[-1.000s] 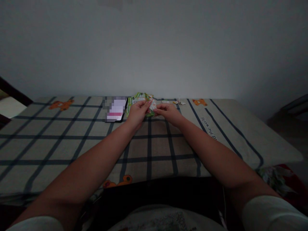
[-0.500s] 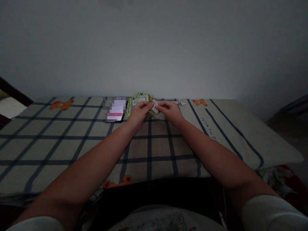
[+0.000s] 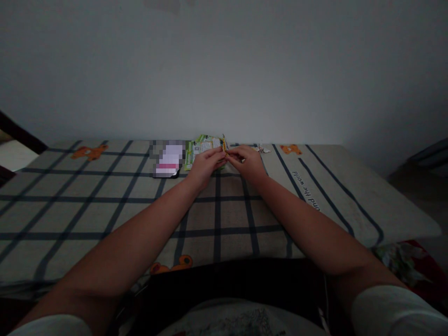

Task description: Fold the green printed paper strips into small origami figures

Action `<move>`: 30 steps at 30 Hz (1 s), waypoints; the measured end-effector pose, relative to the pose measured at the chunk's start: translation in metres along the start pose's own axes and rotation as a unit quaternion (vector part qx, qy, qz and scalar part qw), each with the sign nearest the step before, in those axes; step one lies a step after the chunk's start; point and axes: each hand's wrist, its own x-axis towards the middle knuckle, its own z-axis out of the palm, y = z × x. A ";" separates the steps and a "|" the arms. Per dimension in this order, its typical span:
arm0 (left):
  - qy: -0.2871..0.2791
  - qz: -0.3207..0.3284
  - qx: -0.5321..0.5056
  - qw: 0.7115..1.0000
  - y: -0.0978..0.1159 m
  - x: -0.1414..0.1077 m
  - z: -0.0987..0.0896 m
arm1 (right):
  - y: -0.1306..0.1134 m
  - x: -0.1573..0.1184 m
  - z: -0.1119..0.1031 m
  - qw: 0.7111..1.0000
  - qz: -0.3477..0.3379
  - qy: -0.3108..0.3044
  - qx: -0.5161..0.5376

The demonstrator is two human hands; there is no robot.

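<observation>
My left hand (image 3: 207, 167) and my right hand (image 3: 248, 162) meet fingertip to fingertip over the far middle of the table. Between them they pinch a small yellow packet (image 3: 224, 143), held on edge so that only a thin strip of it shows. Green and white packets (image 3: 203, 144) lie just behind and to the left of my left hand, which partly covers them. A small crumpled white scrap (image 3: 262, 149) rests on the cloth beyond my right hand.
A phone (image 3: 171, 156) with a lit screen, partly pixelated, lies left of the packets. Under everything is a checked tablecloth (image 3: 231, 214) with bear prints. A pale wall (image 3: 224, 70) rises behind the table. Dark wooden furniture (image 3: 21, 133) stands at the far left.
The small packet between my fingers has turned from showing its whitish face to a narrow yellow edge. My right hand has shifted slightly, its fingers more bent. The phone and scrap stay put.
</observation>
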 end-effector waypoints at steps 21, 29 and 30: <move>-0.041 -0.023 0.053 0.997 0.004 0.012 -0.017 | 0.026 0.001 -0.006 0.992 -0.034 -0.071 0.097; -0.056 -0.040 0.027 0.997 0.007 0.009 -0.016 | 0.026 0.004 -0.013 0.993 -0.032 -0.095 0.068; -0.063 -0.045 0.028 0.997 0.008 0.008 -0.016 | 0.026 0.005 -0.014 0.993 -0.028 -0.097 0.059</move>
